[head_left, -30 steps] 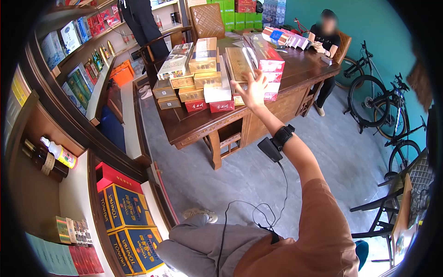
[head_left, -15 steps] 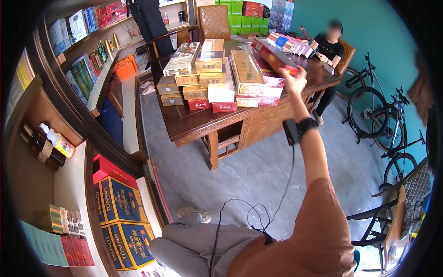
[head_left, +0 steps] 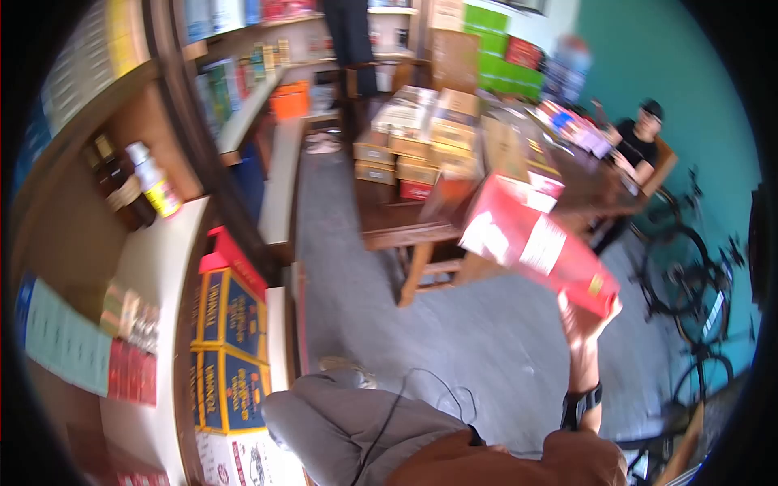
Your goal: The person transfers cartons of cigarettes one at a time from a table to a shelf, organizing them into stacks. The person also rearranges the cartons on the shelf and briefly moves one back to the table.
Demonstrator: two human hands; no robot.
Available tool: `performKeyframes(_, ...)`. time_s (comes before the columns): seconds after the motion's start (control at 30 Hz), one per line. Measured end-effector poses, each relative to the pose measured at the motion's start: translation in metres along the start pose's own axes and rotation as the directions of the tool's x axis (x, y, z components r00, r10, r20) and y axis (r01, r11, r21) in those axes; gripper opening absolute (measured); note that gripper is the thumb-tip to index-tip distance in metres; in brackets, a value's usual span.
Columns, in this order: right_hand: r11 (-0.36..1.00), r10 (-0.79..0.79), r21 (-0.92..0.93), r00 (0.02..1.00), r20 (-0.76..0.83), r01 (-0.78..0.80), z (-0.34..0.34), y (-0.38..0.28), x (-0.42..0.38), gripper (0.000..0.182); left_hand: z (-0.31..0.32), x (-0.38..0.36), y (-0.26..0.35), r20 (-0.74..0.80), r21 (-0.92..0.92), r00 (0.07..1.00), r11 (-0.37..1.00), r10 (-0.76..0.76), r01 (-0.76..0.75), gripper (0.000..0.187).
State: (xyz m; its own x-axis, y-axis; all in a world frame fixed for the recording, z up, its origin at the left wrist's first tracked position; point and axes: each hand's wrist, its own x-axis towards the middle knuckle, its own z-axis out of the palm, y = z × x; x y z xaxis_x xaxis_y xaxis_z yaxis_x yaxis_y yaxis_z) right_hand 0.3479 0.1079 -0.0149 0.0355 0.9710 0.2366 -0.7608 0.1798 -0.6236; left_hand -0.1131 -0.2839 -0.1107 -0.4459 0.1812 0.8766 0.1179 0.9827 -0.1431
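My right hand (head_left: 586,320) grips one end of a long red box (head_left: 523,243) with a white label on its side. It is lifted off the desk and tilted, its far end pointing up and left toward the stacks. Motion blurs its print. Behind it, stacked gold and white boxes (head_left: 450,121) and a dark red box (head_left: 541,166) lie on the carved wooden desk (head_left: 389,238). The red box hides part of these stacks. My left hand is out of view.
Shelves with a brown bottle (head_left: 121,188), a white spray bottle (head_left: 154,180) and blue cartons (head_left: 231,389) line the left side. A seated person (head_left: 636,142) is at the desk's far end. Bicycles (head_left: 677,267) lean along the green wall. A cable (head_left: 389,421) crosses my legs.
My right hand has drawn the red box off the desk toward me, turning its labelled side into view. The camera view has swung left, and the scene appears shifted right.
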Motion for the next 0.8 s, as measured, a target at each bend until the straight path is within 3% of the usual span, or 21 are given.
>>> performKeyframes(0.03,0.995,0.101,0.009,0.995,-0.017,-0.101,0.011,0.026,-0.007,0.070,0.002,-0.001,0.000,0.003,-0.063,1.000,0.998,-0.018,0.019,0.029)
performKeyframes(0.07,0.991,0.136,0.002,0.987,0.083,-0.137,0.022,0.058,-0.016,0.073,0.051,-0.049,-0.050,0.313,-0.060,0.933,0.976,-0.179,0.208,0.054)
performKeyframes(0.13,0.965,0.226,0.029,0.885,0.408,-0.260,0.054,0.122,-0.028,0.075,0.029,-0.035,-0.024,0.249,0.010,0.940,0.971,-0.234,0.239,0.053)
performKeyframes(0.17,0.941,0.270,0.034,0.809,0.523,-0.336,0.080,0.150,-0.041,0.074,0.032,-0.038,-0.027,0.187,-0.070,0.969,0.981,-0.163,0.179,0.054)
performKeyframes(0.2,0.913,0.307,0.018,0.716,0.627,-0.408,0.106,0.178,-0.054,0.072,0.041,-0.043,-0.030,0.209,-0.141,0.954,0.959,-0.213,0.245,0.058)
performKeyframes(0.27,0.849,0.424,-0.054,0.617,0.663,-0.525,0.160,0.214,-0.103,0.068,0.024,-0.031,-0.030,0.353,-0.155,0.907,0.942,-0.229,0.298,0.063)
performKeyframes(0.3,0.814,0.472,-0.083,0.572,0.671,-0.574,0.176,0.225,-0.120,0.067,0.024,-0.029,-0.031,0.338,-0.076,0.919,0.968,-0.202,0.241,0.064)
performKeyframes(0.33,0.778,0.506,-0.102,0.523,0.685,-0.620,0.183,0.236,-0.132,0.066,0.021,-0.028,-0.030,0.377,-0.097,0.892,0.948,-0.248,0.304,0.064)
performKeyframes(0.37,0.742,0.527,-0.127,0.454,0.719,-0.659,0.195,0.241,-0.143,0.066,0.021,-0.027,-0.032,0.312,-0.186,0.918,0.932,-0.245,0.312,0.059)
performKeyframes(0.5,0.742,0.512,-0.160,0.398,0.761,-0.651,0.209,0.254,-0.165,0.069,0.023,-0.031,-0.026,0.194,-0.137,0.951,0.953,-0.241,0.270,0.044)
performKeyframes(0.63,0.862,0.318,-0.092,0.390,0.864,-0.498,0.259,0.257,-0.184,0.073,0.020,-0.023,-0.021,0.204,-0.161,0.923,0.919,-0.325,0.359,0.048)
performKeyframes(0.77,0.971,0.092,0.023,0.457,0.885,-0.239,0.321,0.261,-0.230,0.073,0.015,-0.018,-0.023,0.252,-0.159,0.909,0.912,-0.332,0.378,0.049)
performKeyframes(0.8,0.993,0.047,0.003,0.436,0.899,-0.115,0.329,0.273,-0.240,0.073,0.014,-0.019,-0.023,0.262,-0.170,0.909,0.912,-0.323,0.373,0.049)
